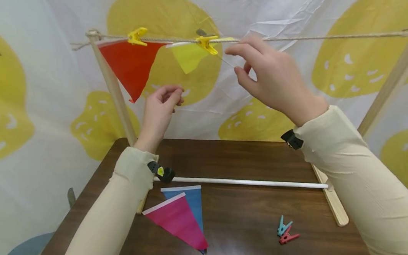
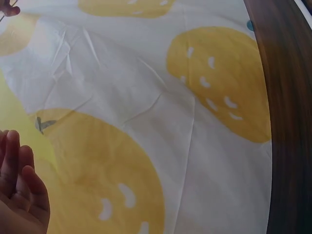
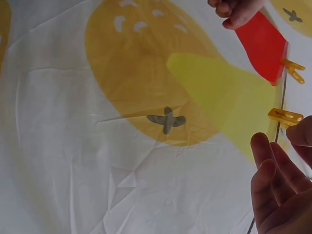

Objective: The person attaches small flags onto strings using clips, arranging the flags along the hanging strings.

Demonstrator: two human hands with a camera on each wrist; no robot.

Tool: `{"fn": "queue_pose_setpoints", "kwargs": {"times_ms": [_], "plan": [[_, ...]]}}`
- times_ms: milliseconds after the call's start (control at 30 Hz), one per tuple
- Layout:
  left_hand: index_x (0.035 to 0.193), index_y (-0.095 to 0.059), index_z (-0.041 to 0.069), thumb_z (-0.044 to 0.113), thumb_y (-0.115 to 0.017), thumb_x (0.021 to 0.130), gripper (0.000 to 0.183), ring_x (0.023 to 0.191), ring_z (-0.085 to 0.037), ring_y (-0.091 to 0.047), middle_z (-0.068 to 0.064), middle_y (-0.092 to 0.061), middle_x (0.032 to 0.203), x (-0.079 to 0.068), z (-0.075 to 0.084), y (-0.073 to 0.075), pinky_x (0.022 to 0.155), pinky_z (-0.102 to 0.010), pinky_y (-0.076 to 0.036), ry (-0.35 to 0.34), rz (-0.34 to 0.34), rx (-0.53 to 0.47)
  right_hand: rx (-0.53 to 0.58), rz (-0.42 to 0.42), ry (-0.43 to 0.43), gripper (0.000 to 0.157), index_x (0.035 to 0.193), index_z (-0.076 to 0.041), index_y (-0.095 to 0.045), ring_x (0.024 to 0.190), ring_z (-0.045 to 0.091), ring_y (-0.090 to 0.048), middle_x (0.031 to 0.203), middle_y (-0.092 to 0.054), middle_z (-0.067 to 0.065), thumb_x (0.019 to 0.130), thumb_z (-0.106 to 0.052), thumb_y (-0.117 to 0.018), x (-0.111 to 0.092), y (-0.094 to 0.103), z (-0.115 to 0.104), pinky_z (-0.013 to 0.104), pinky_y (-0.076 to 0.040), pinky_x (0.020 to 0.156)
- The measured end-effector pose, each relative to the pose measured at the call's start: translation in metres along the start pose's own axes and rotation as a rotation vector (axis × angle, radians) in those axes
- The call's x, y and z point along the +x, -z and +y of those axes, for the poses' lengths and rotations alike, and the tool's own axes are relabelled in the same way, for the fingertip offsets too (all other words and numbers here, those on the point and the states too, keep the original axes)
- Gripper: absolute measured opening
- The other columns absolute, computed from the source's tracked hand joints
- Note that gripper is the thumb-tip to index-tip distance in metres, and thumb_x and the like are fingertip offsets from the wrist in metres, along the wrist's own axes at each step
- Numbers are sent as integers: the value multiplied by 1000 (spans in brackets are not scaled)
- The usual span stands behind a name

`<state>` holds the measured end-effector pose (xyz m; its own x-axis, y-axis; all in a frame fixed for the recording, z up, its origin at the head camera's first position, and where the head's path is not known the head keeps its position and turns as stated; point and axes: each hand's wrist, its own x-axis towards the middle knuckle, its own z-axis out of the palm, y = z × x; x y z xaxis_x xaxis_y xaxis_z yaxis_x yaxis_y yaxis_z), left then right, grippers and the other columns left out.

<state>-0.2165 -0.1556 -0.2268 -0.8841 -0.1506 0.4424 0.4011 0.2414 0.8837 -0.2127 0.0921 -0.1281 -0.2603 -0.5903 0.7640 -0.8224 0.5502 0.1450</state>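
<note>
A jute string (image 1: 324,37) runs between two wooden posts. From its left end hangs a red pennant (image 1: 131,64), clipped by a yellow clothespin (image 1: 137,36). To its right a yellow pennant (image 1: 188,59) hangs under another yellow clothespin (image 3: 286,116). My right hand (image 1: 270,72) is just right of that clothespin, thumb and fingers spread apart, holding nothing; in the right wrist view its fingertips are beside the clip. My left hand (image 1: 163,108) hovers below the string, between the two pennants, fingers loosely curled with nothing visible in them.
On the brown table (image 1: 236,222) a pink pennant (image 1: 179,221) overlaps a blue pennant (image 1: 194,201). Teal (image 1: 283,227) and red (image 1: 288,236) clothespins lie to their right. A white rod (image 1: 248,182) spans the stand's bottom; a lemon-print sheet (image 1: 197,124) hangs behind.
</note>
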Motion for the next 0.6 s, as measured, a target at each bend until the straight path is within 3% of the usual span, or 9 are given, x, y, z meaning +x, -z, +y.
{"fn": "queue_pose_setpoints", "kwargs": {"times_ms": [167, 400, 600], "plan": [[102, -63, 13, 33, -57, 87, 26, 79, -16, -56, -7, -62, 88, -5, -5, -1, 68, -30, -44, 17, -45, 58, 25, -13, -41, 36, 121, -12, -51, 75, 15, -57, 104, -58, 4, 85, -10, -52, -13, -3, 4, 31, -41, 56], [113, -61, 16, 24, -53, 90, 25, 78, -14, -57, 0, -64, 95, -21, -21, -14, 67, -33, -47, 23, -181, 109, 74, 15, -41, 36, 118, -7, -52, 83, 18, -57, 98, -60, 5, 82, -4, -53, -38, -12, 9, 35, -43, 68], [110, -62, 20, 26, -54, 89, 23, 81, -8, -57, 7, -62, 98, -39, -35, -28, 70, -28, -47, -35, -220, 245, 81, 10, -10, 33, 114, -4, -56, 86, 23, -56, 95, -61, 7, 80, -5, -56, -67, -21, 10, 39, -40, 75]]}}
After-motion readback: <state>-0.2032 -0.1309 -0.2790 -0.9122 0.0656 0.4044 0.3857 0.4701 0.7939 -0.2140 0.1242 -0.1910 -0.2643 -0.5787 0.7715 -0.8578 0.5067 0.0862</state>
